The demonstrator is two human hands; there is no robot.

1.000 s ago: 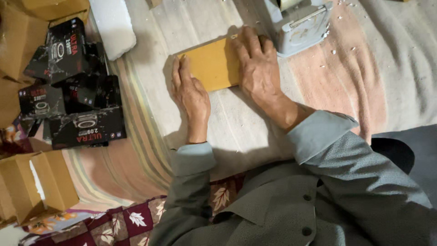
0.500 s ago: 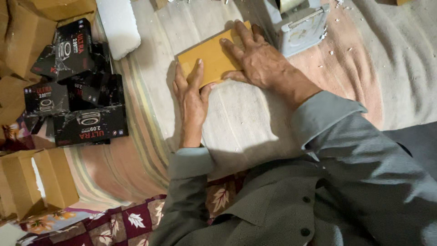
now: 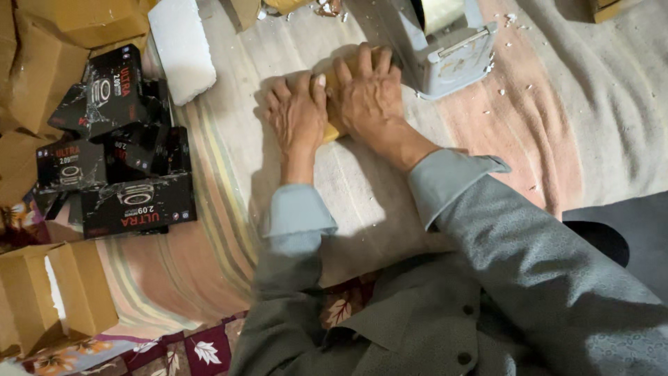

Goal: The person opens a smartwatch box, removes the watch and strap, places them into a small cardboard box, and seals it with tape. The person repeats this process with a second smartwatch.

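I press my left hand [image 3: 298, 111] and right hand [image 3: 365, 94] flat, fingers open, onto a yellow-brown cardboard piece [image 3: 331, 131] just beside the grey tape dispenser [image 3: 445, 59].

Yellow card [image 3: 332, 132] mostly hidden, perhaps folded.

Hemmed in ahead and left.
Grey metal tape dispenser [image 3: 445, 52] just beyond right hand [image 3: 365, 94]; black printed cartons [image 3: 115, 150] left of left hand [image 3: 298, 111]; striped cloth [image 3: 348, 202] open toward wrists.

Black printed boxes [image 3: 115, 163] piled at left – brown cardboard cartons [image 3: 52, 296] lower left and upper left. White foam block [image 3: 181, 45] at top. Grey tape dispenser [image 3: 445, 49] top centre. Striped cloth [image 3: 209, 230] underneath, white crumbs [image 3: 504, 56] scattered upper right.
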